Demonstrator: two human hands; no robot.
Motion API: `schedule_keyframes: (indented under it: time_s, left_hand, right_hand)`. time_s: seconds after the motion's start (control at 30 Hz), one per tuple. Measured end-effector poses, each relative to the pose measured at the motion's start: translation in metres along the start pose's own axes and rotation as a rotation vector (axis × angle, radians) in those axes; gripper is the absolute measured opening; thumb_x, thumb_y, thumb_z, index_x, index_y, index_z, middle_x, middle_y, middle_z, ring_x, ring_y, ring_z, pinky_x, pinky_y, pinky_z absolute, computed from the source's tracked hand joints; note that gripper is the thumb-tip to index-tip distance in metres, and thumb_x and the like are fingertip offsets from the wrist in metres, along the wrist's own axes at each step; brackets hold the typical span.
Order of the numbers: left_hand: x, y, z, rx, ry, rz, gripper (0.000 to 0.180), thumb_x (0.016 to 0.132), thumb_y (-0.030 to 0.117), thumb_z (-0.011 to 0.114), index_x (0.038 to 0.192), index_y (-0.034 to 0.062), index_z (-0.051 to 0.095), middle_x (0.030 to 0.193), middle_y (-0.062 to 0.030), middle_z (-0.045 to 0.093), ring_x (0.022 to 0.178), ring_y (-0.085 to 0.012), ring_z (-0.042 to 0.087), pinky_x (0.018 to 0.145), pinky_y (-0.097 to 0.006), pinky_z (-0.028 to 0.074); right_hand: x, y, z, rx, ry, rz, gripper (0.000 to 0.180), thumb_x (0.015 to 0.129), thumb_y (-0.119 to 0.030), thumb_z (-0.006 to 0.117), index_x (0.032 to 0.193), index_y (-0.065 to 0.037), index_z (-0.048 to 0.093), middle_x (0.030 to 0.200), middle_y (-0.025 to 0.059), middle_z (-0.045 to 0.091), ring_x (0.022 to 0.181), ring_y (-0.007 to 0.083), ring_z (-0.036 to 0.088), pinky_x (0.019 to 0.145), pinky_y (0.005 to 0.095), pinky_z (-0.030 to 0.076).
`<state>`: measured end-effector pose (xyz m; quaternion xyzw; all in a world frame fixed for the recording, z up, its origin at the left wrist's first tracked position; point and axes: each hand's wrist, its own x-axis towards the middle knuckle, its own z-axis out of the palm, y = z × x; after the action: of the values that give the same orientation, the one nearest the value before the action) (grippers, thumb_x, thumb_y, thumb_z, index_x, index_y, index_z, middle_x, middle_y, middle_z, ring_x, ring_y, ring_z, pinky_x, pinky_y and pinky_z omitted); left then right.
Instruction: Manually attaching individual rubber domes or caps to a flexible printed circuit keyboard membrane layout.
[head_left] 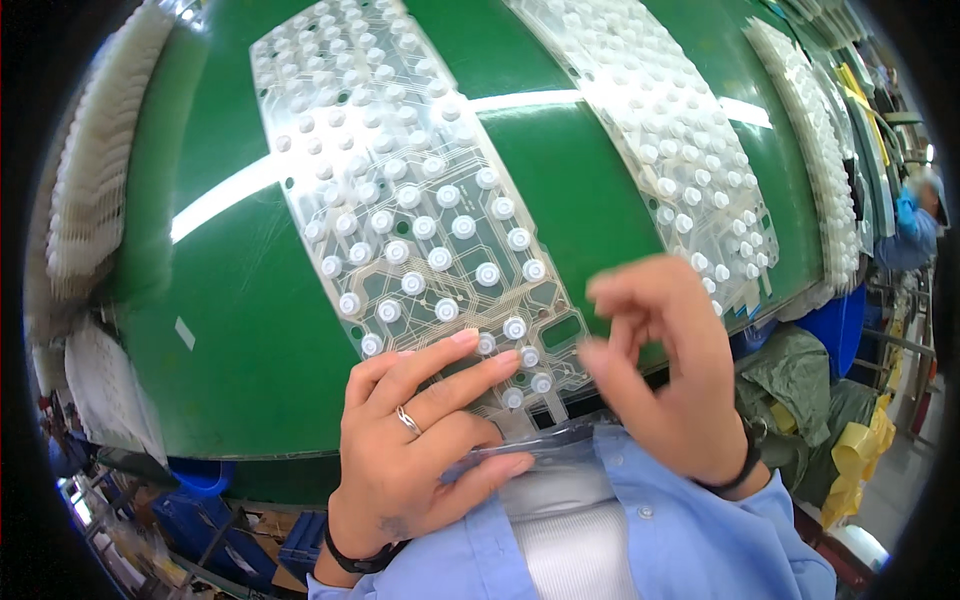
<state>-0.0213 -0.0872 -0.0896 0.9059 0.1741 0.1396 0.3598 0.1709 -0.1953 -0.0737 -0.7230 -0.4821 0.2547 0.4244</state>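
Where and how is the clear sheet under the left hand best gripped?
Probably pinch the clear sheet at its lower right edge beside the oblong cut-out, coming from the right: the sheet lies flat, that strip bears no white buttons, and the left hand covers part of the near end.

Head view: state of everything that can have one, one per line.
Left hand: fingers spread over the near end of the middle clear sheet
Right hand: raised, blurred, thumb and forefinger apart
Middle clear sheet: lying flat, near end partly covered
Right clear sheet: lying flat
Left stack: piled up
Grey-green bag: crumpled
Ring: worn
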Motion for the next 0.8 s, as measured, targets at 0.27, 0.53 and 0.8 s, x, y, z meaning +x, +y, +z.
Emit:
schedule_keyframes:
  time_s: [0.27, 0.53, 0.8]
  left_hand:
    - [0.001, 0.019, 0.001, -0.150, 0.113, -0.059, 0.025, 0.075, 0.026, 0.073, 0.065, 0.0069, 0.062, 0.111, -0.0127, 0.070, 0.120, -0.0383, 0.053, 0.099, -0.042, 0.039]
    - [-0.007, 0.028, 0.000, -0.103, 0.149, -0.084, 0.020, 0.077, 0.021, 0.074, 0.066, 0.0093, 0.061, 0.107, -0.0046, 0.071, 0.111, -0.0283, 0.059, 0.088, -0.040, 0.039]
    - [-0.004, 0.033, 0.000, -0.109, 0.158, -0.087, 0.019, 0.074, 0.021, 0.076, 0.068, 0.0103, 0.062, 0.104, -0.0023, 0.071, 0.102, -0.0248, 0.060, 0.081, -0.037, 0.040]
  right_hand:
    - [-0.032, -0.012, -0.013, 0.014, -0.216, -0.207, 0.024, 0.078, -0.004, 0.072, 0.102, -0.003, 0.066, 0.094, 0.0099, 0.066, 0.080, 0.0279, 0.064, 0.069, 0.0351, 0.052]
    - [-0.043, -0.008, -0.011, 0.045, -0.145, -0.278, 0.021, 0.075, -0.005, 0.073, 0.096, -0.008, 0.071, 0.099, 0.0098, 0.069, 0.086, 0.0271, 0.067, 0.068, 0.0347, 0.054]
    - [-0.037, -0.008, -0.027, -0.014, -0.044, -0.395, 0.025, 0.067, -0.011, 0.076, 0.090, -0.020, 0.075, 0.114, 0.0046, 0.064, 0.111, 0.0296, 0.054, 0.090, 0.0374, 0.045]
